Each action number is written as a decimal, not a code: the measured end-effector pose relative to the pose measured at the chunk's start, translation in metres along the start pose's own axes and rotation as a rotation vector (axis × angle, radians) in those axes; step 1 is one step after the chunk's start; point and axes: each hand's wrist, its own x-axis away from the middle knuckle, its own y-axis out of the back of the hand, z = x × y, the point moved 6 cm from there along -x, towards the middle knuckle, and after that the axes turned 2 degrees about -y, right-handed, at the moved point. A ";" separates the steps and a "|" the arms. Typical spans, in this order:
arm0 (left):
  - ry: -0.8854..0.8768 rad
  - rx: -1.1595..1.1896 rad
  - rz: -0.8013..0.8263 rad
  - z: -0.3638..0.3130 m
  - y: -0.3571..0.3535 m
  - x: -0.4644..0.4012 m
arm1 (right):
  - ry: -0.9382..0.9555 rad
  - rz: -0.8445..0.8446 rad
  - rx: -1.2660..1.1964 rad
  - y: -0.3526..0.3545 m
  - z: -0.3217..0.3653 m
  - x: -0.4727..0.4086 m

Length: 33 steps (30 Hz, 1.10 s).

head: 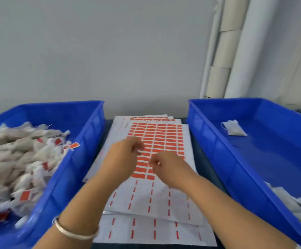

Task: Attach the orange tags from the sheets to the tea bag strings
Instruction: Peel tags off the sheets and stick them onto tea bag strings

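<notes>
Blurred hands (121, 159) over tag sheets (157, 141)

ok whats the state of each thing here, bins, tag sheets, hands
left blue plastic bin: heaped with white tea bags, many carrying orange tags
right blue plastic bin: mostly bare, one white tea bag at the far end, a few near the front
top white tag sheet: near rows stripped, far rows full
left hand: fingers curled over the sheet, blurred
right hand: fingers curled, blurred

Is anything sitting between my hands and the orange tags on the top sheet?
Nothing visible. Both the left hand and right hand hover directly over the rectangular orange tags on the top white paper sheet, with no object covering them.
</notes>
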 end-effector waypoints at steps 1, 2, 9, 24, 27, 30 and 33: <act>-0.018 -0.076 0.070 -0.002 -0.023 0.002 | -0.007 -0.066 0.012 0.020 0.002 0.005; -0.040 -0.137 0.156 -0.002 -0.045 0.005 | 0.005 -0.109 0.057 0.040 0.003 0.010; -0.142 -0.378 0.521 0.017 -0.159 0.021 | -0.136 -0.094 0.332 0.145 -0.068 0.033; -0.166 -0.456 0.278 0.023 -0.179 0.020 | -0.495 0.363 0.253 0.125 -0.240 0.063; -0.153 -0.449 0.271 0.023 -0.177 0.020 | -0.453 0.306 0.175 0.132 -0.240 0.061; -0.156 -0.446 0.270 0.022 -0.176 0.021 | -0.458 0.272 -0.006 0.140 -0.240 0.067; -0.152 -0.437 0.270 0.021 -0.175 0.022 | -0.457 0.207 -0.147 0.146 -0.242 0.070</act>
